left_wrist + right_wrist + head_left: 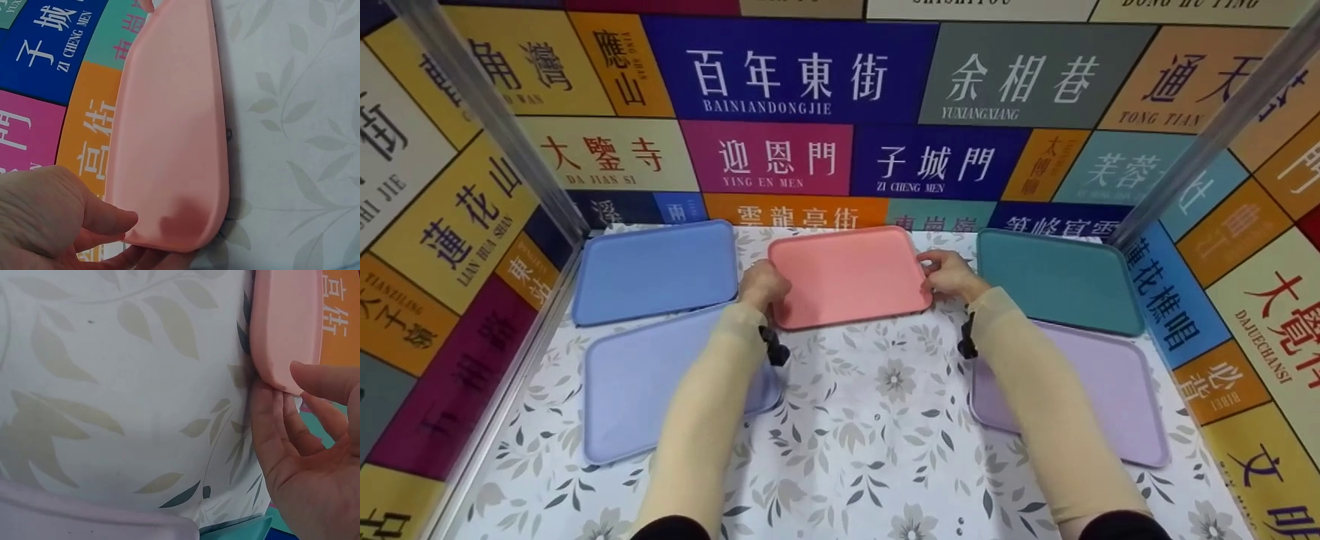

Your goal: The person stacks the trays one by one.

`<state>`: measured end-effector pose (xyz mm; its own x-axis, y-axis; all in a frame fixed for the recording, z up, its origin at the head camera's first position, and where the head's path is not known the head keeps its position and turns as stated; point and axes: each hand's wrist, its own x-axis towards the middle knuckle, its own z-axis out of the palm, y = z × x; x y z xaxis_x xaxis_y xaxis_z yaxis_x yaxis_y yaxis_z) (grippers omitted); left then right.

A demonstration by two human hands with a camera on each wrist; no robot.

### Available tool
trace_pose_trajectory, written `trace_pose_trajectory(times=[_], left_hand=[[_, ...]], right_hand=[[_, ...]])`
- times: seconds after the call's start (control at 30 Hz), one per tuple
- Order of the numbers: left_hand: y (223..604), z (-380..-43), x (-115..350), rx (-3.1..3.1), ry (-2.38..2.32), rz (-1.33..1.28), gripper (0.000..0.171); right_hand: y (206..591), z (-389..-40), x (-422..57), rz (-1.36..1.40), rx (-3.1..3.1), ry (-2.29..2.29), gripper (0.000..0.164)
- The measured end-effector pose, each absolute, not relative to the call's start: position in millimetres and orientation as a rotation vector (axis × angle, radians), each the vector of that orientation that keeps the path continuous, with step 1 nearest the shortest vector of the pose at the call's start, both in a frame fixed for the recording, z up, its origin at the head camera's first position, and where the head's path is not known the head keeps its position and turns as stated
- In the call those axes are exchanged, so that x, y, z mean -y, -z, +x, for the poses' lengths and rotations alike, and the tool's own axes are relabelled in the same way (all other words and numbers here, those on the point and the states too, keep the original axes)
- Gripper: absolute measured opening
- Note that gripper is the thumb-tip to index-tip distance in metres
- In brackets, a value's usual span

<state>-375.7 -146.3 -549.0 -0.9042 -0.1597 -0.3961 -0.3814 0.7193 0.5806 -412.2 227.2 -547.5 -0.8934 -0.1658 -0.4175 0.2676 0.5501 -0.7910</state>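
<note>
A pink rectangular tray (pixel 849 279) with a low raised rim lies at the back middle of the table, bare inside. My left hand (pixel 765 285) grips its left end; in the left wrist view the thumb (pixel 115 220) comes over the rim while the other fingers go below it. At the opposite end, my right hand (pixel 954 276) holds the short edge. The right wrist view has that thumb (pixel 323 379) above the tray's rim and the fingers (pixel 273 416) curled at its underside.
On the left, a blue tray (pixel 656 274) lies behind a periwinkle tray (pixel 641 382), partly under my left forearm. A green tray (pixel 1061 281) and a lilac tray (pixel 1117 394) are on the right. Floral cloth (pixel 877 442) covers the table; printed panels (pixel 769 157) and metal posts (pixel 1215 120) enclose it.
</note>
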Motion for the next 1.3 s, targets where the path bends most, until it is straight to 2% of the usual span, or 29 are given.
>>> trace_pose_trajectory(times=[0.07,0.1,0.27,0.47,0.53,0.7,0.8,0.97,1.3], left_hand=[[557,-382,148,-2.61,-0.982,-0.42,0.039],[545,-375,144,-2.598,-0.989,-0.431,0.043],[549,-381,148,-2.557,-1.049,-0.436,0.056],[581,-403,167,-2.465,-1.239,-0.481,0.053],[576,-398,169,-2.425,-1.322,-0.48,0.054],[526,-360,162,-2.256,-1.539,-0.438,0.06],[515,-351,166,-2.192,-1.611,-0.404,0.065],[509,-347,172,-2.109,-1.694,-0.386,0.073],[511,-344,169,-2.079,-1.769,-0.419,0.075]], right_hand=[[547,-410,-231,0.077,-2.334,1.334,0.08],[547,-410,-233,0.076,-2.33,1.344,0.081],[543,-409,-237,0.104,-2.319,1.369,0.081],[532,-407,-238,0.119,-2.307,1.379,0.08],[527,-406,-238,0.112,-2.299,1.396,0.08],[517,-406,-241,0.069,-2.299,1.419,0.081],[512,-406,-243,0.042,-2.321,1.4,0.081],[506,-403,-248,0.028,-2.339,1.385,0.081],[502,-393,-256,0.045,-2.318,1.446,0.08]])
